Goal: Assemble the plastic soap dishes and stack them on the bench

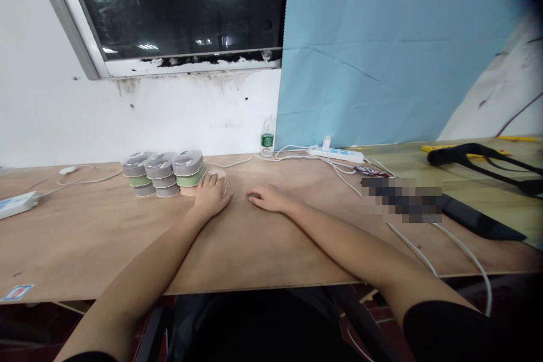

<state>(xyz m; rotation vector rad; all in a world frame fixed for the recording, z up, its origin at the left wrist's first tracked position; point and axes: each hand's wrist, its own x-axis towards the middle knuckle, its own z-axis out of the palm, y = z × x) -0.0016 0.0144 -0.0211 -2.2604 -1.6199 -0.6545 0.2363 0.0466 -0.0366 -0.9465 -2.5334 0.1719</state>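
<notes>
My left hand [211, 195] lies with its fingers spread over a low, round, peach-coloured container [220, 174], which it partly hides. Just left of that hand stand three stacks of small round containers. The stack nearest the hand has a grey container with a clear lid [188, 163] on top, a green container [190, 180] below it and a peach one at the bottom. The middle stack [163, 174] is all grey, and the left stack [138, 174] is grey with a green layer. My right hand [268, 197] rests on the wooden table, fingers loosely bent and apart from the thumb, holding nothing.
A plastic bottle with a green label [267, 138] stands by the wall. White cables lead to a power strip [337, 154] at the back. Another power strip [19, 203] lies at the left edge. On the right are a dark flat object [479, 218] and a black frame-like object [462, 153].
</notes>
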